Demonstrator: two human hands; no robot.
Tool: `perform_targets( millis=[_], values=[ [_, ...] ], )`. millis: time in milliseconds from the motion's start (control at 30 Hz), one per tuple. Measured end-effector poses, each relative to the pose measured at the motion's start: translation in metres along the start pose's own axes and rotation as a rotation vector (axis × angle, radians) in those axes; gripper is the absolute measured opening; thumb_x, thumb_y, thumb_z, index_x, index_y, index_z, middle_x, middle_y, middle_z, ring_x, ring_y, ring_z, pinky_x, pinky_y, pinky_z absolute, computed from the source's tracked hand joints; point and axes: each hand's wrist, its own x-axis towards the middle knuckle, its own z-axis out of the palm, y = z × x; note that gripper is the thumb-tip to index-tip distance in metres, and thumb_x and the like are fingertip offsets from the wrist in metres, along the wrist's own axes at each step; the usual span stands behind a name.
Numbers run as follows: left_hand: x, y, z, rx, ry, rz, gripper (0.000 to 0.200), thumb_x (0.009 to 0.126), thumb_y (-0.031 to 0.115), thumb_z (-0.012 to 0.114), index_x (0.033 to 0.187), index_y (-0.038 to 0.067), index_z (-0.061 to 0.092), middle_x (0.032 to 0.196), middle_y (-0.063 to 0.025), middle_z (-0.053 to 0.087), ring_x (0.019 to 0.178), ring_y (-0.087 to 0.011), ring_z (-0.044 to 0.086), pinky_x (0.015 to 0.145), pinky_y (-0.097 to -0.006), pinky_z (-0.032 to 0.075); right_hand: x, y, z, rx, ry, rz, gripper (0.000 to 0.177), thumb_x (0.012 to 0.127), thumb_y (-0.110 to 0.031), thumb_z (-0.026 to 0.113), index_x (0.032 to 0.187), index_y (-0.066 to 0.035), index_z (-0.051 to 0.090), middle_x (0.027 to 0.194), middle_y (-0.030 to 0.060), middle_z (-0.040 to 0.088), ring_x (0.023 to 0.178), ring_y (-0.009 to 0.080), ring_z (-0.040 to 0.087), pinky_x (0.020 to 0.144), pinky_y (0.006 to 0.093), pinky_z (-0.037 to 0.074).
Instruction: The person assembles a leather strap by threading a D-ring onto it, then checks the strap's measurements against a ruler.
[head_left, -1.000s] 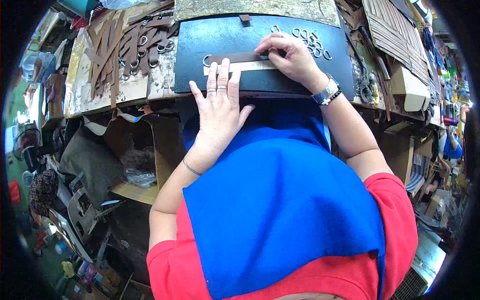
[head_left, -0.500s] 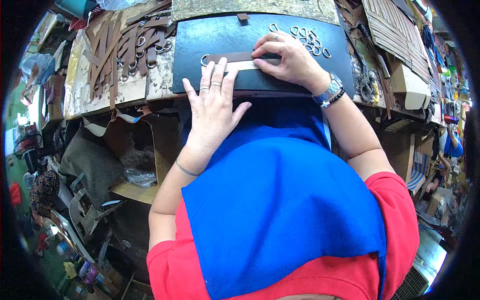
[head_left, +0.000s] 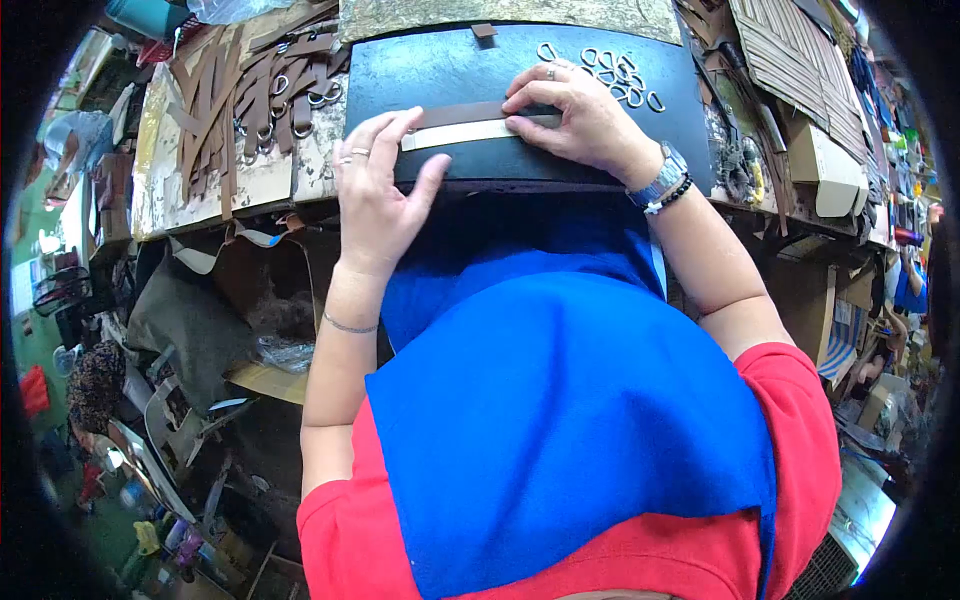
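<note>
A brown leather strap point(head_left: 463, 116) lies across the black board point(head_left: 440, 70), with a pale strip point(head_left: 470, 132) along its near side. My right hand point(head_left: 580, 115) pinches the strap's right end between thumb and fingers. At the other end, the fingers of my left hand point(head_left: 378, 195) reach over the strap's tip, their thumb held well apart. The metal D-ring at that tip is hidden behind these fingers. Several loose D-rings point(head_left: 632, 80) are scattered just beyond my right hand. A small brown leather piece point(head_left: 484, 31) rests near the board's far edge.
Brown straps fitted with metal rings point(head_left: 262, 90) are heaped on the bench to the left. On the right are stacked brown strips point(head_left: 785, 65), a cardboard box point(head_left: 825, 170) and a dark-handled tool point(head_left: 733, 60). My lap, under a blue apron point(head_left: 570, 390), is close to the bench edge.
My left hand has slid left from the strap's face to its left end, uncovering more of the pale strip and covering the D-ring. My right hand keeps its place.
</note>
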Motion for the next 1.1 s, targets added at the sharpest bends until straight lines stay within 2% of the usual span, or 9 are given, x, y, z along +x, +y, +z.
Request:
perform_targets(
  millis=[67,133,233,433,633,733,1100],
  values=[
    [0.0,-0.012,-0.001,0.034,-0.02,-0.075,0.03,0.087,0.021,0.076,0.115,0.01,0.072,0.121,-0.0122,0.062,0.115,-0.0297,0.056,0.101,-0.0399,0.042,0.0,0.001,0.001,0.01,0.003,-0.001,0.012,0.084,-0.017,0.075,0.092,-0.009,0.071,0.102,0.0051,0.069,0.098,0.026,0.065,0.091,0.0383,0.05],
    [-0.001,-0.023,0.0,0.018,0.002,-0.093,0.024,0.087,0.027,0.074,0.108,0.014,0.075,0.116,-0.0095,0.062,0.112,-0.0283,0.056,0.101,-0.0422,0.037,0.0,0.001,0.002,0.02,0.011,0.002,0.014,0.084,-0.021,0.075,0.09,-0.009,0.07,0.1,0.0048,0.068,0.098,0.0262,0.065,0.096,0.0401,0.047],
    [0.001,-0.024,-0.004,0.087,-0.02,-0.117,0.024,0.089,0.024,0.074,0.109,0.012,0.075,0.118,-0.0109,0.063,0.112,-0.0292,0.056,0.101,-0.0407,0.04,-0.001,0.0,0.001,0.014,0.013,0.01,0.013,0.084,-0.021,0.075,0.09,-0.01,0.07,0.1,0.0042,0.068,0.098,0.026,0.065,0.098,0.0408,0.046],
    [0.002,-0.026,-0.001,0.071,0.003,-0.12,0.022,0.087,0.028,0.074,0.105,0.016,0.076,0.115,-0.0078,0.062,0.113,-0.0261,0.055,0.103,-0.0425,0.034,-0.001,0.0,0.002,0.002,0.017,0.012,0.012,0.085,-0.02,0.075,0.09,-0.01,0.07,0.1,0.0036,0.068,0.098,0.0252,0.065,0.101,0.0416,0.045],
    [0.0,-0.032,0.002,0.028,0.033,-0.121,0.021,0.085,0.027,0.074,0.103,0.015,0.076,0.115,-0.0069,0.062,0.113,-0.0256,0.055,0.105,-0.0443,0.031,0.0,-0.004,0.0,0.011,0.004,0.043,0.011,0.084,-0.018,0.074,0.09,-0.01,0.07,0.1,0.0037,0.068,0.098,0.0251,0.065,0.097,0.0403,0.047],
    [0.0,-0.03,0.002,0.051,0.039,-0.116,0.022,0.084,0.021,0.076,0.105,0.012,0.076,0.116,-0.0078,0.064,0.112,-0.0269,0.055,0.104,-0.0406,0.035,0.001,-0.004,-0.001,-0.011,0.007,0.017,0.011,0.084,-0.018,0.074,0.09,-0.01,0.07,0.099,0.0041,0.068,0.097,0.0255,0.065,0.095,0.0395,0.048],
    [-0.004,-0.035,0.009,0.102,0.107,-0.07,0.026,0.086,0.024,0.073,0.109,0.012,0.07,0.115,-0.0068,0.065,0.113,-0.0248,0.058,0.104,-0.0416,0.034,0.0,-0.005,0.001,-0.011,0.018,0.025,0.01,0.086,-0.018,0.074,0.091,-0.01,0.071,0.1,0.0042,0.067,0.097,0.0256,0.064,0.096,0.0398,0.046]
  ],
)
